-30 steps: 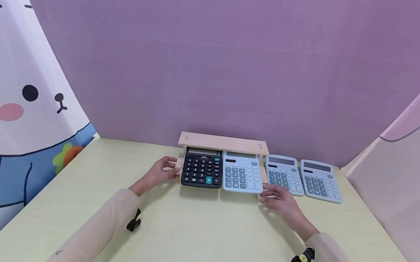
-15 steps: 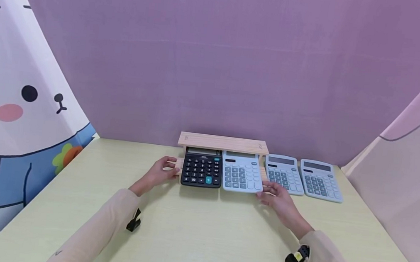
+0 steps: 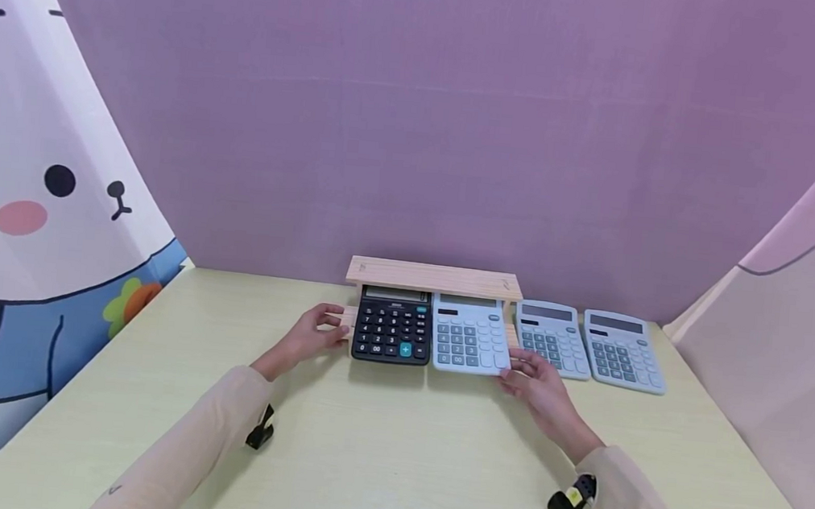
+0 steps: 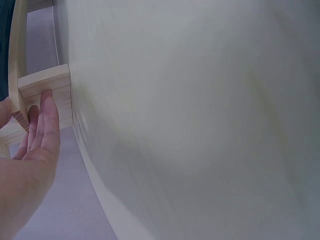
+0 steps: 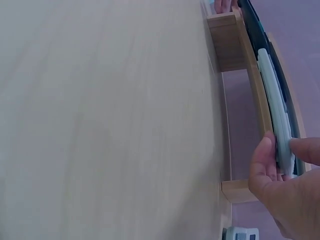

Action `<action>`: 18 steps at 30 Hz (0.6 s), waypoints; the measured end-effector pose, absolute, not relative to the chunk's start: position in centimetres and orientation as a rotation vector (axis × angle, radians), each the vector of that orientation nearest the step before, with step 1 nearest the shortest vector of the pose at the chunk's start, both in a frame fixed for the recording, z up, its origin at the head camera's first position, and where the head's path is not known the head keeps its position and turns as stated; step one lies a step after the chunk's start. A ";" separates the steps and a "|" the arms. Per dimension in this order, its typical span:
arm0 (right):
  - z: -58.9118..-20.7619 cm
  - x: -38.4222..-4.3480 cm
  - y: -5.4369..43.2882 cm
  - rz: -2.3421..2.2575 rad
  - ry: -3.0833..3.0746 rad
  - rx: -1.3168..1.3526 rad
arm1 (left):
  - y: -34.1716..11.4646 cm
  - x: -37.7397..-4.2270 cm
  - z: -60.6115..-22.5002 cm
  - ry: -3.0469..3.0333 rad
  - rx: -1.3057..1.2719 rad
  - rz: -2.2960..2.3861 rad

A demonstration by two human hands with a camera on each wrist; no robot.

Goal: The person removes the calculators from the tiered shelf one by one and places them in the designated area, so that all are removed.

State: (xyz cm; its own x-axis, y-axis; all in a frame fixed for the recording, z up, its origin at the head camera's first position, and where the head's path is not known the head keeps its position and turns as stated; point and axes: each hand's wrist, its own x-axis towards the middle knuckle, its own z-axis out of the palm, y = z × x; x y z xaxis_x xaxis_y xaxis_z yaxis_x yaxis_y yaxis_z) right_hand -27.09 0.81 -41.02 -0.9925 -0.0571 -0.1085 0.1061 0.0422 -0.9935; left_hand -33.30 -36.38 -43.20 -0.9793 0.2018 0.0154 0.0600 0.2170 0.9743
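Observation:
A small wooden rack (image 3: 434, 278) stands at the back of the table. A black calculator (image 3: 393, 328) and a light blue calculator (image 3: 470, 337) lean in it side by side, tilted back. My left hand (image 3: 305, 343) grips the rack's left end, with several fingers (image 4: 49, 117) below the wooden board and the thumb partly out of view. My right hand (image 3: 541, 394) pinches the lower right corner of the light blue calculator; in the right wrist view the thumb lies on its front face and the fingers (image 5: 262, 160) reach beneath, close to the board.
Two more light blue calculators, a nearer one (image 3: 553, 340) and a farther one (image 3: 623, 352), lie right of the rack. A purple backdrop (image 3: 447, 129) rises behind the pale table (image 3: 389, 463). A cartoon-printed cloth (image 3: 29, 254) hangs at the left.
My right hand has shifted slightly left and up, closing in on the light blue calculator's lower right corner. The left hand, rack and calculators look unmoved.

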 end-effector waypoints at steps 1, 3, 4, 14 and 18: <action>-41.0 -27.1 0.8 -2.102 2.172 0.051 | -36.4 -33.3 -43.2 2.360 0.257 1.880; -41.1 -27.1 0.7 -2.110 2.167 0.054 | -36.4 -33.3 -43.2 2.367 0.259 1.875; -41.1 -27.1 0.7 -2.117 2.162 0.059 | -36.4 -33.3 -43.1 2.370 0.254 1.874; -41.2 -27.2 0.5 -2.213 2.091 0.097 | -36.3 -33.2 -42.8 2.382 0.220 1.856; -41.1 -27.2 0.4 -2.217 2.087 0.113 | -36.3 -33.2 -42.9 2.368 0.222 1.865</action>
State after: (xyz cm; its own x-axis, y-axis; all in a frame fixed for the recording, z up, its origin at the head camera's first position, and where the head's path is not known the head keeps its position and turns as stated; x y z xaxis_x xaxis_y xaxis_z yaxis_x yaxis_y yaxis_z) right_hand -27.17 0.40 -41.12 -0.9928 -0.0181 -0.1183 0.1192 -0.0592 -0.9911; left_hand -33.20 -36.33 -42.86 -0.9822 0.1880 -0.0029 0.0412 0.2304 0.9722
